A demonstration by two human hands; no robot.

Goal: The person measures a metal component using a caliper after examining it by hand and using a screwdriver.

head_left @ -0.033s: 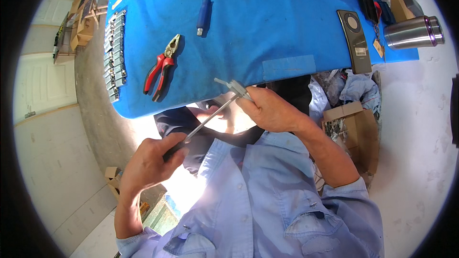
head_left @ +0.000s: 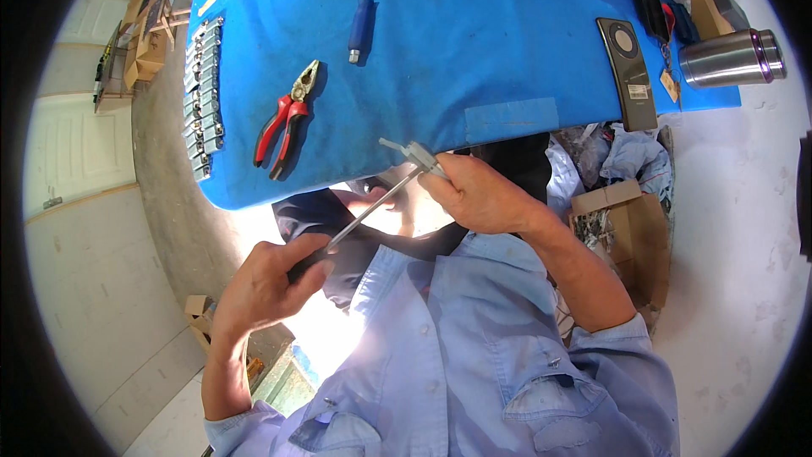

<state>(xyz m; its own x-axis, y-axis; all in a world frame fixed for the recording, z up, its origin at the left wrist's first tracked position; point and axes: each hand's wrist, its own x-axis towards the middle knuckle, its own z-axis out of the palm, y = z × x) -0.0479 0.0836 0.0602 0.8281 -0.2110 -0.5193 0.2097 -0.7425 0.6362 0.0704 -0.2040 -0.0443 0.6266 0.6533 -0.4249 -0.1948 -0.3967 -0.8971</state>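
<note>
My left hand (head_left: 271, 283) grips the dark handle of a screwdriver (head_left: 372, 207), whose thin metal shaft slants up to the right. Its tip meets a small grey metal fitting (head_left: 413, 152) that my right hand (head_left: 482, 195) pinches at the front edge of the blue table (head_left: 507, 34). Both hands are in front of my chest, just below the table edge. Red-handled pliers (head_left: 288, 118) lie on the table to the left of the fitting.
A row of several grey metal fittings (head_left: 203, 97) lines the table's left edge. Also on the table are a blue-handled screwdriver (head_left: 362, 25), a flat black device (head_left: 628, 72) and a steel tumbler (head_left: 732, 57). An open cardboard box (head_left: 626, 228) sits on the floor at right.
</note>
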